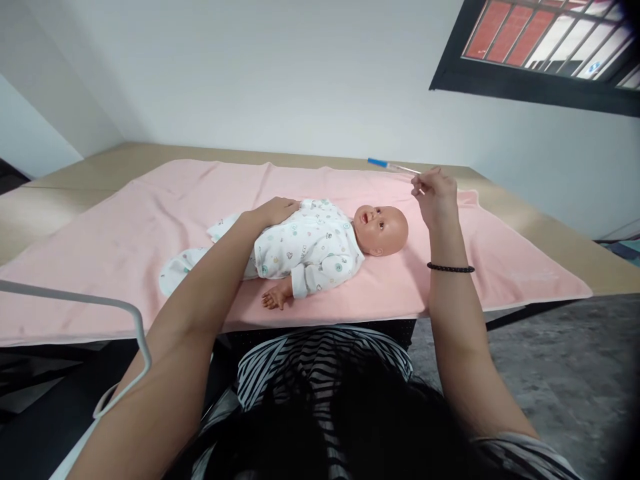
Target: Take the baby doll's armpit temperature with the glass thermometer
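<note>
Left hand (277,211) lies flat on the doll (313,241), right hand (436,190) near its head (391,232) pinching a stick (394,167).

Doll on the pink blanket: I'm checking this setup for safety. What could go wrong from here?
The slim blue-ended stick appears held only near one end by the right hand, so it might slip. The doll lies with one arm close to the near edge of the pink blanket, so a tug on the cloth could draw it that way. The left hand rests on the doll; leaning harder might shift it.
</note>
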Motion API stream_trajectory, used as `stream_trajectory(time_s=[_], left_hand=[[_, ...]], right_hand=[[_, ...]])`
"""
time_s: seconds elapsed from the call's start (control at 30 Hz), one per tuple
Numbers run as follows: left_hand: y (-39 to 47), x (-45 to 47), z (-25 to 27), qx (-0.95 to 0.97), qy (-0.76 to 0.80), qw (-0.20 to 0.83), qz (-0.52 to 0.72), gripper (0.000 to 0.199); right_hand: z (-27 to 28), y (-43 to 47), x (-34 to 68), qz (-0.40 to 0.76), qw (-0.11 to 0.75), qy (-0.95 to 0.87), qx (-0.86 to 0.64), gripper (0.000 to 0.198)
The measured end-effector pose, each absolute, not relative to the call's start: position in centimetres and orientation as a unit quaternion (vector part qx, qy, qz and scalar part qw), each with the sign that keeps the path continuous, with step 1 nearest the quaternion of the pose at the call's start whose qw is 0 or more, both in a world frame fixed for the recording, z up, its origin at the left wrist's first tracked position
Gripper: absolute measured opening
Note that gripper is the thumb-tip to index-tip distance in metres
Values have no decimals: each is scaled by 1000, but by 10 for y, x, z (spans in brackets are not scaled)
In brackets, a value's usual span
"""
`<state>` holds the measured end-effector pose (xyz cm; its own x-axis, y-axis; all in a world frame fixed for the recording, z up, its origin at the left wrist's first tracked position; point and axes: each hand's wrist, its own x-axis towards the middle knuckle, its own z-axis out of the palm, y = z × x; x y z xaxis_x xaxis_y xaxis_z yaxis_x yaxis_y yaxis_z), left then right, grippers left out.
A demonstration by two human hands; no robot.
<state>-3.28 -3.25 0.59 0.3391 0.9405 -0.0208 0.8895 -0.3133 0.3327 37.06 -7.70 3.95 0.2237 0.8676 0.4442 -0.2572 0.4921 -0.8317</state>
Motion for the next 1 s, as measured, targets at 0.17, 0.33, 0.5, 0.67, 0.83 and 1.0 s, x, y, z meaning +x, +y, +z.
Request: stream_trajectory(time_s=[0.17,0.33,0.5,0.67,0.83,1.0], left_hand=[[-36,-32,7,804,559,176,101,69],[-33,-33,6,804,564,165,90,71],[-29,-34,3,806,560,168,93,72],[-28,-34,2,805,558,171,103,72],[-23,-36,-2,805,557,174,104,73],[-16,-39,-7,808,552,172,109,73]], right_hand=[[39,-75,368,396,726,-468,-311,62],[38,-78,368,426,723,-476,-263,62],[40,-79,367,464,712,-461,-255,60],[42,-79,363,436,726,-460,-268,52],[40,-77,362,438,728,-459,-259,47],[38,-75,366,454,748,-424,-233,48]])
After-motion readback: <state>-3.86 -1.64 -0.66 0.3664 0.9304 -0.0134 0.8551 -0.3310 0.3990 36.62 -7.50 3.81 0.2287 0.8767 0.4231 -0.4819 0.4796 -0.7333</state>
